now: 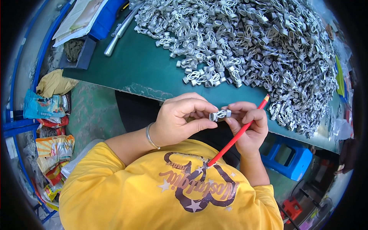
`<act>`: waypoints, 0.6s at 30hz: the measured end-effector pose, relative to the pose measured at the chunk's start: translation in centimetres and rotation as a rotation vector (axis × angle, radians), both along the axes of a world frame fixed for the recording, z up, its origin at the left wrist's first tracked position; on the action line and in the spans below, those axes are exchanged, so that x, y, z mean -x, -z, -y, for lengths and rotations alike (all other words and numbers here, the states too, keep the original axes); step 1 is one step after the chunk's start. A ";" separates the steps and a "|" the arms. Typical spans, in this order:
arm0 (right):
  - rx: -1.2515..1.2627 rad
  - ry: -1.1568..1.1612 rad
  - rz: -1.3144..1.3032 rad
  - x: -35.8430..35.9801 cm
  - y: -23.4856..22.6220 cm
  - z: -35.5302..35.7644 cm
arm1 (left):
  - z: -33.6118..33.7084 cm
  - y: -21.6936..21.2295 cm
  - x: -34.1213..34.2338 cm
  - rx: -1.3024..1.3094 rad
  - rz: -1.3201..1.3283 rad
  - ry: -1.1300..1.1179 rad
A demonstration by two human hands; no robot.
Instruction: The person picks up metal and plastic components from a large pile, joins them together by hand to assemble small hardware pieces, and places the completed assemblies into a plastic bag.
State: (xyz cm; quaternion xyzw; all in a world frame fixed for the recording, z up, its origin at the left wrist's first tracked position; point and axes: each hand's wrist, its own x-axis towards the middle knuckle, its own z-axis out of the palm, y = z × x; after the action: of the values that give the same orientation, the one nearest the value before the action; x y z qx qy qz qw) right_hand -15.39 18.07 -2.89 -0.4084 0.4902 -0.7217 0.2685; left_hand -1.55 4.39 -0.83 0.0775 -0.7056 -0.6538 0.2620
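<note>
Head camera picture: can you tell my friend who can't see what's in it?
Both hands hold one small grey metal part; the right hand also grips a red pencil, the left hand pinches the part. A big pile of grey parts covers the green table.

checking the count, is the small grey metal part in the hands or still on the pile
In the hands: the small grey metal part is pinched between left hand and right hand.

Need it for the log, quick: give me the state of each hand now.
Left hand: closed on one end of a small grey metal casting.
Right hand: closed, holding the casting's other end and a red pencil.
</note>
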 end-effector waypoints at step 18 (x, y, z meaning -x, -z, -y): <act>-0.172 0.474 -0.796 2.7 -0.2 2.0 | 0.6 3.6 -3.5 -0.076 0.625 0.203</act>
State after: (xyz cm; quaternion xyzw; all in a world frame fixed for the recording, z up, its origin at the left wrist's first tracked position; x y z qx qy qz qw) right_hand -18.05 16.09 -2.70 -0.5062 0.6929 -0.5073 -0.0797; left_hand 1.99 3.81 -4.45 0.2133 -0.7309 -0.6472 -0.0368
